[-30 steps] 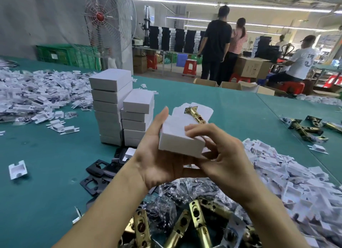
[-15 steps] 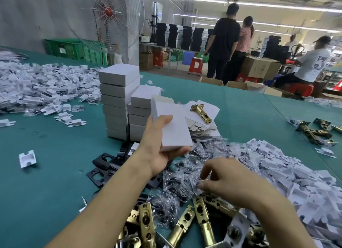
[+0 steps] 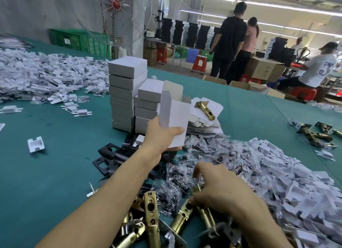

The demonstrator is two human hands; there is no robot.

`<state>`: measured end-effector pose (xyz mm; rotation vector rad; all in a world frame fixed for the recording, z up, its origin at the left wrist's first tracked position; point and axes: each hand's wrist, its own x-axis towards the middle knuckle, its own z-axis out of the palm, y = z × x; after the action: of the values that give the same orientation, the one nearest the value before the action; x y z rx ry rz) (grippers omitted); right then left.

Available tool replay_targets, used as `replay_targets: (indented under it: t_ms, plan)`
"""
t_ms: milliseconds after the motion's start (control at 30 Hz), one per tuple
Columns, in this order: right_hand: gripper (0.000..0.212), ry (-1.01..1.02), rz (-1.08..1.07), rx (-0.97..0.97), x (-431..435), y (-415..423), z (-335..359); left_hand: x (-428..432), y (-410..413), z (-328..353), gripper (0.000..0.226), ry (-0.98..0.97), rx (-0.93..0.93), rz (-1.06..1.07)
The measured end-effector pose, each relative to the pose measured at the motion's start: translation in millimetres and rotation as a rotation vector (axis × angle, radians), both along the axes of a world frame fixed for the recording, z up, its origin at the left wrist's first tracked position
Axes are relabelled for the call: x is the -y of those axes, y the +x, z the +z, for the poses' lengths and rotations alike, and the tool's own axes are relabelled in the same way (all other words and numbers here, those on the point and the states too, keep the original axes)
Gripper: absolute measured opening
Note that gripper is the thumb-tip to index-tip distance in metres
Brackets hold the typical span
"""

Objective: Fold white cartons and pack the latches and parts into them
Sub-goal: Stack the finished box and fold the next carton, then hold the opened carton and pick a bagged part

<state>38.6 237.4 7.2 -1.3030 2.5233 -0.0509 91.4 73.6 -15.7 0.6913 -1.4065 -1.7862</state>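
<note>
While upright in left hand [image 3: 159, 136] — plain white carton [image 3: 175, 118].

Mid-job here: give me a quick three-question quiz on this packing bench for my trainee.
1. True or false: the left hand holds a carton with its top flap open.
2. The right hand is down among the: A) brass latches B) black plates C) stacked boxes.
3. Fill in: on the flat cartons lies one ____.
Key: 1 true; 2 A; 3 latch.
</note>
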Motion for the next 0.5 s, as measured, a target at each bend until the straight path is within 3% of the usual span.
replay_targets:
  t_ms: [133, 267, 400, 500]
  plan:
    - [0.027, -0.289, -0.066, 0.194, 0.5, -16.2, 8.3, 3.3, 0.0, -5.1, 0.033, -0.040, 0.081, -0.004]
    - [0.018, -0.792, -0.103, 0.309, -9.6, -37.5, 26.3, -0.5, 2.0, -6.8, 0.038, -0.111, 0.176, -0.140]
    - [0.024, -1.360, -0.055, 0.233, -22.3, -54.3, 40.4, -5.8, 4.1, -7.3, 0.037, -0.250, 0.269, -0.335]
    - [0.029, -1.526, -0.017, 0.144, -26.2, -60.7, 44.8, -11.1, 5.2, -6.6, 0.047, -0.330, 0.225, -0.516]
